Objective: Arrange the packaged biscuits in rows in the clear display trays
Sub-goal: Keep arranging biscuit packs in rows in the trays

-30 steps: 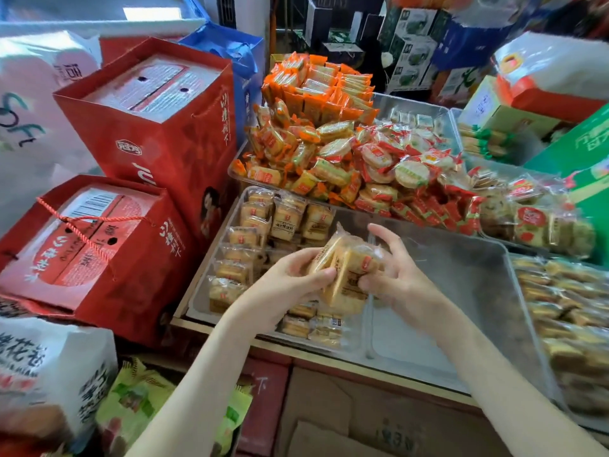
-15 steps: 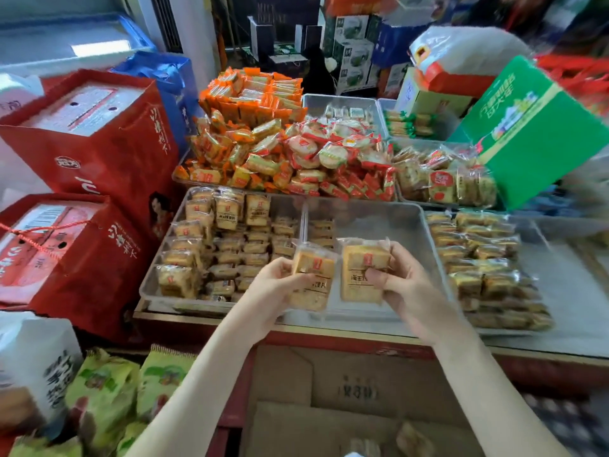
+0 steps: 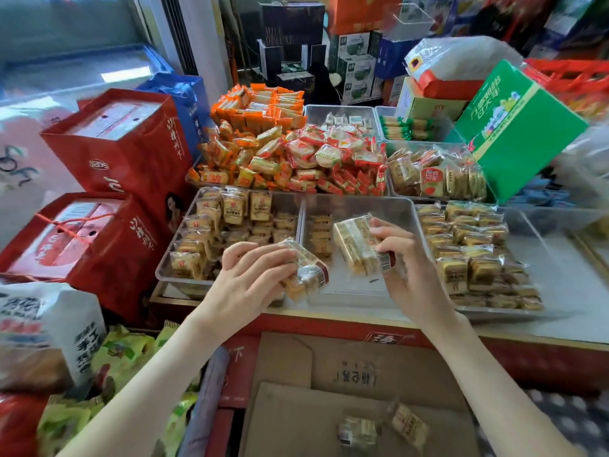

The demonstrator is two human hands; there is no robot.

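Gripping clear-wrapped square-biscuit stacks, left stack (image 3: 306, 273) and right stack (image 3: 357, 247), over the middle clear plastic tray (image 3: 379, 206).
Curled fingers (image 3: 263, 257) of the left hand (image 3: 250, 278) and right hand (image 3: 412, 275) clasp one each; slick film could slip, or the left stack catch the tray wall beneath. The tray's near floor is open; a short biscuit row (image 3: 320, 232) lines its far left.

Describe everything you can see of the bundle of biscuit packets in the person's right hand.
The bundle is several small packets pressed side by side, each in clear, shiny film over pale golden biscuits. A white barcode patch and a red strip show at its near end. It is held slantwise above the mostly bare middle tray. The right hand grips its near end, fingers curled over the top. Only that hand appears to touch it; the second bundle, in the left hand, is apart.
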